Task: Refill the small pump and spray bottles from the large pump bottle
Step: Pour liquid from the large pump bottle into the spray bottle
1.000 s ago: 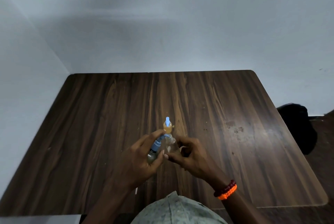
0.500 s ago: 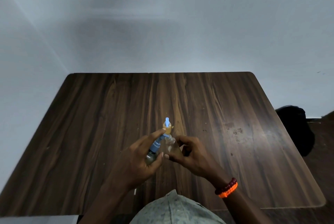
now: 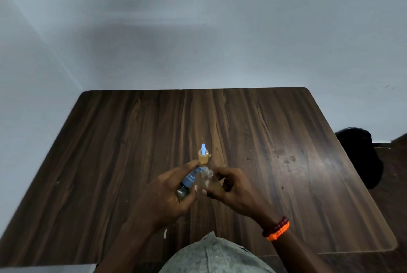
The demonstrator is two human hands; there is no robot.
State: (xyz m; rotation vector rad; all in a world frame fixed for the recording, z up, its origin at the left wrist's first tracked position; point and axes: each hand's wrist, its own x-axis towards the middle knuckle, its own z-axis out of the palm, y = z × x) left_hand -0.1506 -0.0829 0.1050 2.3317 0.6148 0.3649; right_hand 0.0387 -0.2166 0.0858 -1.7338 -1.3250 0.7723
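left hand (image 3: 167, 193) wrapped round dark blue-pump large bottle (image 3: 187, 182), tilted so nozzle meets the opening | right hand (image 3: 229, 186) pinching small clear bottle (image 3: 208, 179) steady, guessing mid-fill | amber blue-capped little bottle (image 3: 203, 155) parked just beyond, mid brown wooden table (image 3: 286, 140)

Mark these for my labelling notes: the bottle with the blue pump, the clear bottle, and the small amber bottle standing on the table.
blue pump bottle (image 3: 189, 179): head view, on its blue collar.
clear bottle (image 3: 207, 176): head view, on its body.
amber bottle (image 3: 203, 156): head view, on its amber body.

Left hand (image 3: 167, 193) tilts the large pump bottle (image 3: 187, 182) toward the clear small bottle (image 3: 208, 181) held in right hand (image 3: 231, 186)
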